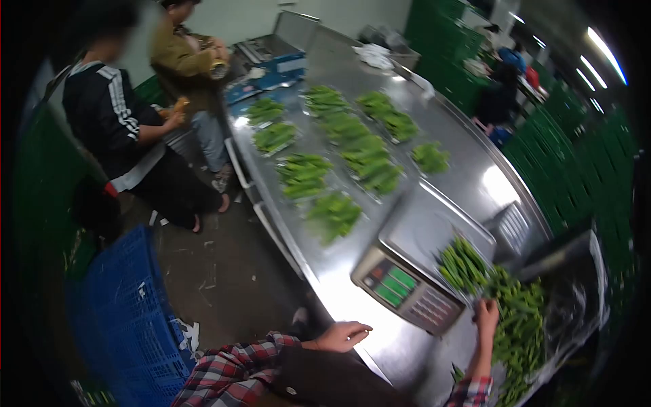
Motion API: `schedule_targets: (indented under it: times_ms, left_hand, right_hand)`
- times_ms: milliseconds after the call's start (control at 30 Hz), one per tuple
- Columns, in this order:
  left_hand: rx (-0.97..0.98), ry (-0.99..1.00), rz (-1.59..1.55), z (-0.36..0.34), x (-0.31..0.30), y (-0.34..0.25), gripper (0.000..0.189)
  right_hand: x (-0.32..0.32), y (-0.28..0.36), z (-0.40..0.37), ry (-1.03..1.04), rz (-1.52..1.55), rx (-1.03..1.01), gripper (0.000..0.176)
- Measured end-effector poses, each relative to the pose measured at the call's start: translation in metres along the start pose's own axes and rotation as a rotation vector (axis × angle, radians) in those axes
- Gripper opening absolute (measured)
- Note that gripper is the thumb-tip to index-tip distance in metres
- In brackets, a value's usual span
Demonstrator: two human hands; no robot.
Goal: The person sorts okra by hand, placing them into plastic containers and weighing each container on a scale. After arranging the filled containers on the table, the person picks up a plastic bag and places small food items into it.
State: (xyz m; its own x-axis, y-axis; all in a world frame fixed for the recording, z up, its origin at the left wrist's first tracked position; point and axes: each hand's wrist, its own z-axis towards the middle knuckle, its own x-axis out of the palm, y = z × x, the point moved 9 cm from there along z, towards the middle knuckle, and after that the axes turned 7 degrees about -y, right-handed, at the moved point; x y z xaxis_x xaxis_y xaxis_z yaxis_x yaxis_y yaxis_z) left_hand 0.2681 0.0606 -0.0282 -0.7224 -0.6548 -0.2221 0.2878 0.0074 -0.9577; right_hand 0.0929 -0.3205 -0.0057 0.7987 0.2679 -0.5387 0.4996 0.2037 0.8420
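Note:
My left hand (344,336) hovers over the near edge of the steel table, holding nothing, its fingers loosely bent and apart. My right hand (486,313) is at the edge of a heap of green okra pods (519,305), just right of the scale, with its fingers curled in; whatever they grip is hidden. A digital scale (413,288) with a lit green display stands between my hands. On its metal pan (424,220) lies a small bunch of okra (463,266), close to my right fingertips.
Several flat portions of okra (369,163) lie across the steel table (468,156). A clear plastic bag (576,305) borders the heap. Two people stand at the left, one in a striped black top (108,102). A blue crate (129,312) and stacked green crates (576,156) flank the table.

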Motion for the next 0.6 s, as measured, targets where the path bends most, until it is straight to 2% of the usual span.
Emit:
schedule_targets:
  times_ms: [33, 100, 167, 300, 433, 533, 600]
  left_hand:
    - [0.002, -0.023, 0.001, 0.007, -0.020, 0.005, 0.021]
    - [-0.005, -0.039, -0.009, 0.012, -0.052, 0.012, 0.021]
    - [-0.077, -0.026, -0.050, 0.021, -0.074, 0.022, 0.022]
    - [-0.136, -0.083, -0.202, 0.043, -0.086, 0.044, 0.024]
    - [-0.162, -0.115, -0.364, 0.048, -0.088, 0.043, 0.026]
    - [-0.320, -0.030, -0.345, 0.051, -0.096, 0.032, 0.028]
    - [-0.228, -0.046, -0.241, 0.053, -0.103, 0.033, 0.029]
  right_hand:
    - [-0.007, -0.003, -0.002, -0.036, -0.019, 0.032, 0.021]
    - [-0.012, 0.000, -0.023, -0.097, 0.121, 0.241, 0.018]
    - [-0.021, 0.008, -0.043, -0.176, 0.315, 0.251, 0.019]
    - [-0.033, 0.002, -0.068, -0.256, 0.493, 0.237, 0.019]
    - [-0.041, 0.008, -0.061, -0.186, 0.528, 0.151, 0.018]
    - [-0.021, 0.072, -0.061, -0.114, 0.457, 0.102, 0.020]
    - [0.000, 0.088, -0.048, -0.082, 0.466, 0.087, 0.021]
